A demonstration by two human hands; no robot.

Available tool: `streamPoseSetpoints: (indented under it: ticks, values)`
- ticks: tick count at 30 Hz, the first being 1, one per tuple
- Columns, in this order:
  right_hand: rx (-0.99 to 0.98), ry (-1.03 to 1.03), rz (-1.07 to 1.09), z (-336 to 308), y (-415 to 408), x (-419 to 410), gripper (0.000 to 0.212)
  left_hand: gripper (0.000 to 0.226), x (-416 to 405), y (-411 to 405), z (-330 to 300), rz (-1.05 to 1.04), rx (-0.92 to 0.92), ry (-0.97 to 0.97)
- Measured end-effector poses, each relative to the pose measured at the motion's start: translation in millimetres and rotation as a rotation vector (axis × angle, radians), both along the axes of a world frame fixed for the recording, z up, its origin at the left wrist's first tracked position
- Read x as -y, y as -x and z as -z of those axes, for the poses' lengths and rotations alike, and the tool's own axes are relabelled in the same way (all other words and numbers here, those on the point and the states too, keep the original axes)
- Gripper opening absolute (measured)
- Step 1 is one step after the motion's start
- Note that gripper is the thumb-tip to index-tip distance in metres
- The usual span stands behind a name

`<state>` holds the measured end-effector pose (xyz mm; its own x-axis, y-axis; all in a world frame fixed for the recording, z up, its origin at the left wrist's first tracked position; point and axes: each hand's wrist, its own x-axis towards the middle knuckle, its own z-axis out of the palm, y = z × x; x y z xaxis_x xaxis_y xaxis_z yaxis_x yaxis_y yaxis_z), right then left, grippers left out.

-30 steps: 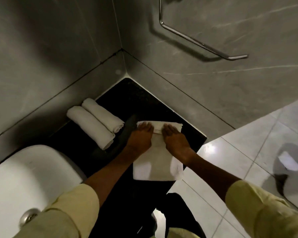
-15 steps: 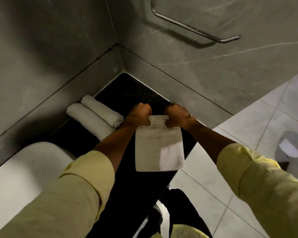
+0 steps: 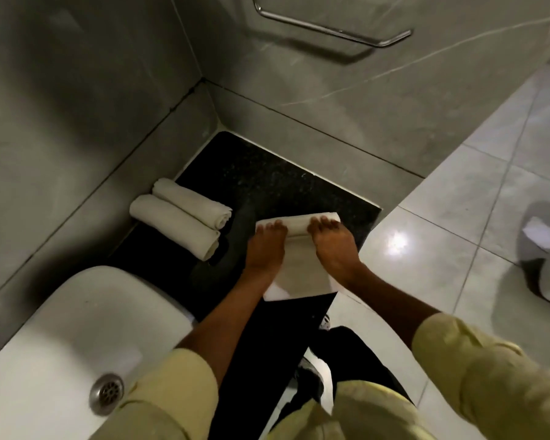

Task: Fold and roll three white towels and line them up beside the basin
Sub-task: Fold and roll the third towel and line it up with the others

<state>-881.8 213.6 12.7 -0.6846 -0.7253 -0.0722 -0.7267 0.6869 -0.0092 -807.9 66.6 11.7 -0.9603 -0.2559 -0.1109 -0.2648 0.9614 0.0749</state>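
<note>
A folded white towel [image 3: 299, 271] lies flat on the black counter [image 3: 267, 173], its far end curled into a short roll [image 3: 297, 224]. My left hand [image 3: 265, 249] presses on the left part of that roll, fingers flat. My right hand [image 3: 332, 246] presses on the right part the same way. Two rolled white towels [image 3: 185, 222] lie side by side to the left, against the grey wall ledge, just beyond the white basin [image 3: 86, 319].
The counter sits in a corner of grey marble walls. A chrome towel rail [image 3: 331, 30] hangs on the right wall above. The counter's right edge drops to a pale tiled floor [image 3: 458, 223]. The basin drain [image 3: 106, 392] shows at bottom left.
Half a second ago both hands gripped the towel's far end with curled fingers. Now the fingers lie flat on a short roll at that end. The view has shifted slightly.
</note>
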Motion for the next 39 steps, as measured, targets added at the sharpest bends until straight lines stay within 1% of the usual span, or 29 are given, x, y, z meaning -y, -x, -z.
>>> streamPoseSetpoints:
  ticks: [1, 2, 3, 5, 6, 8, 9, 10, 12, 13, 16, 18, 19, 21, 22, 23, 24, 26, 27, 28, 29, 30, 31, 32, 33, 35, 37, 39]
  values:
    - [0.05, 0.023, 0.045, -12, 10, 6, 0.045, 0.043, 5, 10, -9, -0.036, -0.069, -0.014]
    - [0.099, 0.019, 0.084, -21, 21, 13, 0.048, 0.036, 11, 20, -21, -0.057, -0.081, -0.029]
    - [0.131, -0.006, 0.099, -27, 32, 20, 0.054, 0.033, 17, 32, -27, -0.067, -0.026, -0.028]
    - [0.205, -0.09, 0.095, -37, 47, 32, 0.059, 0.05, 22, 51, -34, -0.073, 0.139, -0.031]
    - [0.261, -0.135, 0.086, -41, 51, 35, 0.059, 0.052, 22, 56, -39, -0.084, 0.226, -0.061]
    - [0.379, -0.184, 0.084, -47, 52, 33, 0.058, 0.045, 19, 57, -38, -0.099, 0.329, -0.176]
    - [0.395, -0.177, 0.077, -47, 51, 30, 0.059, 0.047, 17, 54, -36, -0.097, 0.335, -0.2]
    - [0.389, -0.161, 0.07, -46, 48, 26, 0.061, 0.055, 13, 48, -35, -0.088, 0.331, -0.183]
    - [0.361, -0.108, 0.072, -40, 39, 16, 0.07, 0.072, 3, 31, -29, -0.067, 0.256, -0.08]
    - [0.34, -0.092, 0.073, -33, 32, 11, 0.073, 0.075, -2, 22, -22, -0.063, 0.224, -0.048]
    - [0.203, -0.05, 0.047, -12, 1, -7, 0.072, 0.072, -15, -7, 2, -0.021, 0.126, 0.007]
    - [0.093, -0.019, 0.02, 2, -21, -20, 0.061, 0.067, -24, -27, 15, 0.01, 0.045, 0.05]
    - [0.066, 0.004, 0.015, 8, -31, -25, 0.058, 0.067, -29, -38, 17, 0.014, 0.032, 0.058]
    - [0.063, 0.026, 0.0, 17, -49, -36, 0.064, 0.07, -38, -57, 22, 0.023, 0.017, 0.039]
    - [0.067, 0.039, -0.001, 20, -56, -40, 0.066, 0.072, -41, -63, 20, 0.032, 0.021, 0.027]
    - [0.063, 0.062, -0.001, 21, -60, -43, 0.063, 0.073, -44, -66, 13, 0.039, 0.059, 0.011]
    - [0.056, 0.097, 0.0, 18, -61, -44, 0.057, 0.069, -45, -65, 4, 0.041, 0.093, -0.016]
    - [0.095, 0.139, 0.045, 5, -47, -36, 0.04, 0.046, -37, -50, -18, 0.005, 0.125, -0.026]
    - [0.126, 0.127, 0.085, -8, -35, -29, 0.037, 0.037, -31, -39, -28, -0.027, 0.124, -0.016]
    - [0.182, 0.091, 0.114, -20, -21, -21, 0.04, 0.034, -24, -26, -36, -0.06, 0.142, -0.025]
    - [0.246, 0.044, 0.126, -29, -8, -14, 0.051, 0.037, -17, -15, -42, -0.075, 0.161, -0.053]
    - [0.317, -0.024, 0.118, -37, 3, -8, 0.064, 0.046, -10, -5, -43, -0.069, 0.19, -0.092]
    - [0.39, -0.102, 0.101, -42, 12, -2, 0.074, 0.06, -4, 4, -41, -0.052, 0.251, -0.124]
    - [0.456, -0.171, 0.074, -45, 16, 2, 0.076, 0.073, 0, 12, -37, -0.029, 0.35, -0.146]
    - [0.513, -0.216, 0.053, -46, 17, 4, 0.072, 0.078, 2, 16, -35, 0.001, 0.445, -0.165]
    - [0.556, -0.233, 0.061, -46, 10, 1, 0.065, 0.075, -1, 15, -27, 0.046, 0.561, -0.191]
    - [0.506, -0.205, 0.072, -43, -2, -6, 0.063, 0.072, -10, 4, -22, 0.05, 0.548, -0.18]
    - [0.437, -0.147, 0.066, -39, -15, -14, 0.063, 0.076, -21, -13, -19, 0.041, 0.45, -0.126]
